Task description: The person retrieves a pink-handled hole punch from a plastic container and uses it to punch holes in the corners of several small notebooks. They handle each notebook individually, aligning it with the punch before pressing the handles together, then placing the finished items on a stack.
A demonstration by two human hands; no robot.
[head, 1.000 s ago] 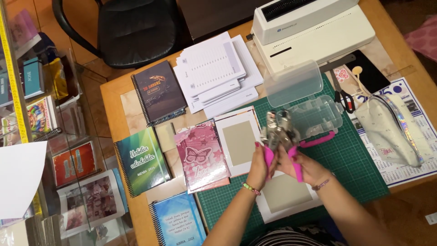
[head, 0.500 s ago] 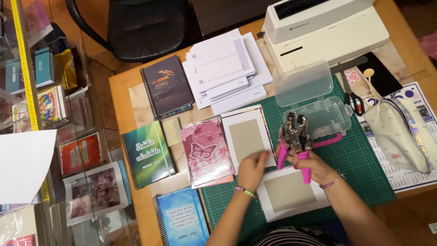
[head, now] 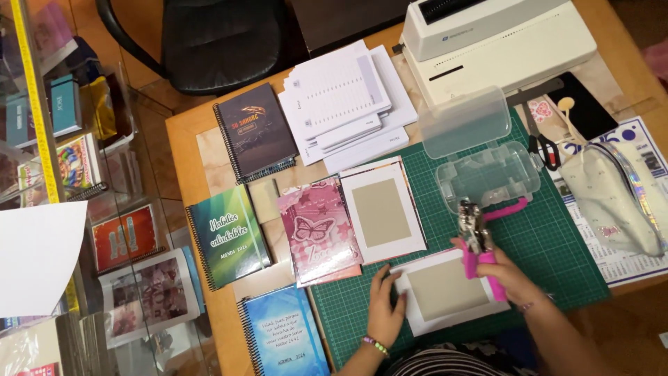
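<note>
My right hand (head: pixel 504 278) grips a metal punch tool with pink handles (head: pixel 476 245), its head just above the top right corner of a white-bordered grey cover board (head: pixel 445 289). My left hand (head: pixel 385 306) rests flat on that board's left edge and holds it on the green cutting mat (head: pixel 557 244). A second grey board with a white border (head: pixel 381 209) lies to the upper left on the mat.
An open clear plastic box (head: pixel 487 170) sits behind the punch. A white binding machine (head: pixel 494 38), stacked printed pages (head: pixel 344 104), scissors (head: pixel 539 143), a clear pouch (head: pixel 612 198) and several spiral notebooks (head: pixel 226 233) cover the wooden table. A black chair (head: pixel 209 42) stands behind.
My left hand let go of the punch and came down onto the lower board's left edge. My right hand brought the punch down to the board's top right corner.
</note>
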